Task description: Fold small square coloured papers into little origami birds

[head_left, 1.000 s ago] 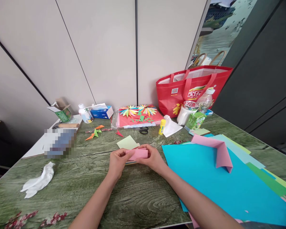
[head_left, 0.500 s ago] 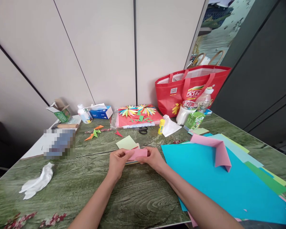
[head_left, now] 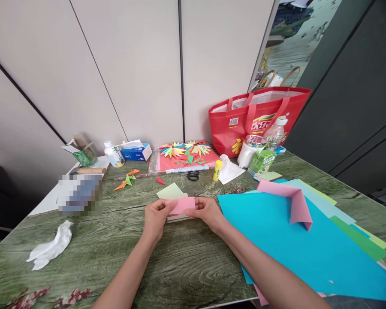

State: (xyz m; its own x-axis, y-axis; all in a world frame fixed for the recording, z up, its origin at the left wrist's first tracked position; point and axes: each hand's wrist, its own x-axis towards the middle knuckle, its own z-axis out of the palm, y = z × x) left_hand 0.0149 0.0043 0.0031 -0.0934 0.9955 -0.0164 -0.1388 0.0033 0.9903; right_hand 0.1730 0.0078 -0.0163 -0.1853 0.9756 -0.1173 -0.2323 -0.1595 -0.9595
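A small piece of pink paper [head_left: 184,205] is held between my two hands, raised just over a little stack of coloured paper [head_left: 176,219]. My left hand [head_left: 156,217] pinches its left end between thumb and fingers. At the right end, my right hand [head_left: 206,212] grips it the same way. Behind the hands a pale green paper piece [head_left: 171,191] lies on the table, partly covered by the pink paper. Folded orange and green paper pieces [head_left: 128,180] and a red one [head_left: 160,180] lie farther back.
Large blue sheets [head_left: 276,244] cover the right side, with a creased pink strip [head_left: 292,195] on top. Scissors [head_left: 193,175], a yellow glue stick [head_left: 217,171] and a red bag [head_left: 227,133] stand or lie behind. A crumpled tissue [head_left: 53,245] is at left.
The pink paper has tilted up and shifted slightly left, showing more of its flat face. Both hands still hold its ends. The things on the table stay put.
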